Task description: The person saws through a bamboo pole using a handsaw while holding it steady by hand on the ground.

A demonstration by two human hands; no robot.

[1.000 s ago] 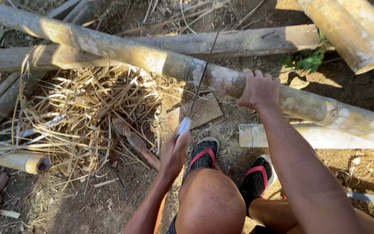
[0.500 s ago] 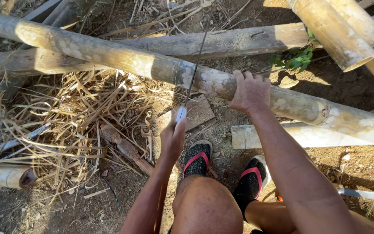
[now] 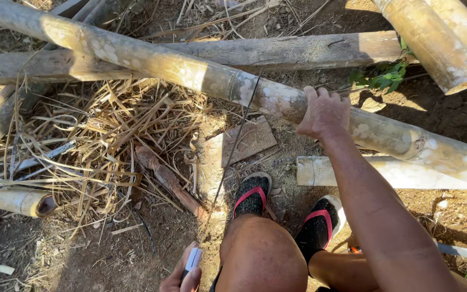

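Right hand [image 3: 324, 112] clamped over the long bamboo pole [image 3: 190, 67], lying slantwise across the dirt ground [image 3: 82, 254] from far left toward the right edge. Left hand [image 3: 184, 274] at the near edge, closed around the pale handle of a thin saw blade [image 3: 233, 157] reaching up to the pole. Dry husks [image 3: 98, 140] heaped left, short cut bamboo piece [image 3: 374, 172] just beside the right foot.
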